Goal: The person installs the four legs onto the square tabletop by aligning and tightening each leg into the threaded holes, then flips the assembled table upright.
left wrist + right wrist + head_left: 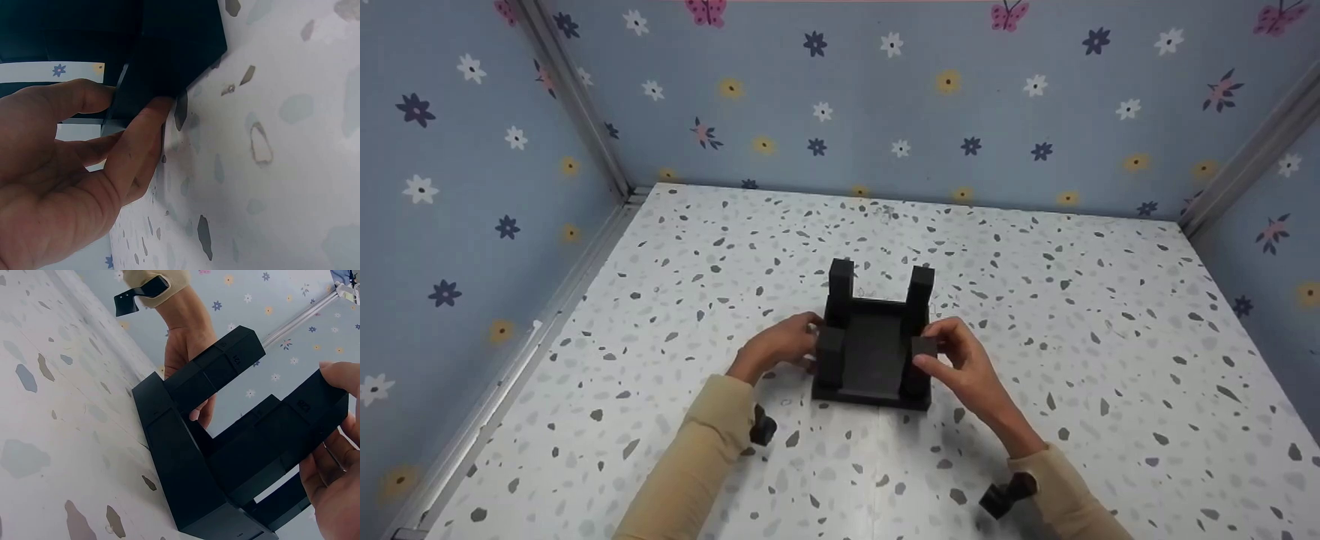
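A black four-legged piece like a small upturned table [873,400] sits on the speckled tabletop, its four square legs pointing up. At its left side my left hand [784,341] holds the lower part near the front left leg [830,349]. The left wrist view shows the left hand's [67,174] thumb and fingers at the dark edge, fingertips close to the tabletop. My right hand [969,369] pinches the top of the front right leg [924,347] between thumb and fingers. Small raised markings show on that leg [304,408] in the right wrist view.
The white speckled tabletop [1080,345] spreads around the piece. Blue flowered panels [855,82] rise at the back and both sides, with metal posts [577,97] at the corners. A black mount [763,426] sits on each wrist.
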A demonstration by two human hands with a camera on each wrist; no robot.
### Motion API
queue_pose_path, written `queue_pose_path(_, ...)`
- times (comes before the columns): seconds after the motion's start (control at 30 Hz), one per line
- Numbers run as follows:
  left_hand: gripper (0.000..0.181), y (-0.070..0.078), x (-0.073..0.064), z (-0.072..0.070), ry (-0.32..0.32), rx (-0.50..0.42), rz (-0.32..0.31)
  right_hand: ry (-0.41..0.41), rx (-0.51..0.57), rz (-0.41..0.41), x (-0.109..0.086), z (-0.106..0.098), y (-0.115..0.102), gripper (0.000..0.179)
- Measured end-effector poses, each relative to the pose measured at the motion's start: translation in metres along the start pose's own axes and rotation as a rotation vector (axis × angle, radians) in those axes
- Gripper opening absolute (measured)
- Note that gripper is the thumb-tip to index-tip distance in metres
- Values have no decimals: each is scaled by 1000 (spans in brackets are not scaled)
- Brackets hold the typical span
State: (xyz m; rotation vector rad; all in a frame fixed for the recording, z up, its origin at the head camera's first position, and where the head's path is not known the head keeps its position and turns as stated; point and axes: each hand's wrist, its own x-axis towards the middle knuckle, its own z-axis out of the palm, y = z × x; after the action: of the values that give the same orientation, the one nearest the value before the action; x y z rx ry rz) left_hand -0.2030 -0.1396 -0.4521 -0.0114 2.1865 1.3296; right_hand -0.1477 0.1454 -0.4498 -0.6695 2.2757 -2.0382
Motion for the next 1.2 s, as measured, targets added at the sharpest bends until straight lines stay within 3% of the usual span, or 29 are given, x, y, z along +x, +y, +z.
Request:
queue_pose_path(0.2, 52, 0, 0, 0, 19, 67, -11, -107, 107, -65, 0, -3, 0, 31)
queue_pose_path(0.43, 52, 1, -2, -1, 13, 66, -19, -274, 276, -88, 4, -6, 0, 38)
queue_pose_path(0.77, 53, 1, -2, -2, 25, 99, -50, -301, 327, -47, 4, -9, 4, 36)
queue_pose_path(1.2, 45, 0, -4, 0, 19, 17, -18, -325, 425, -26, 5, -11, 9, 35)
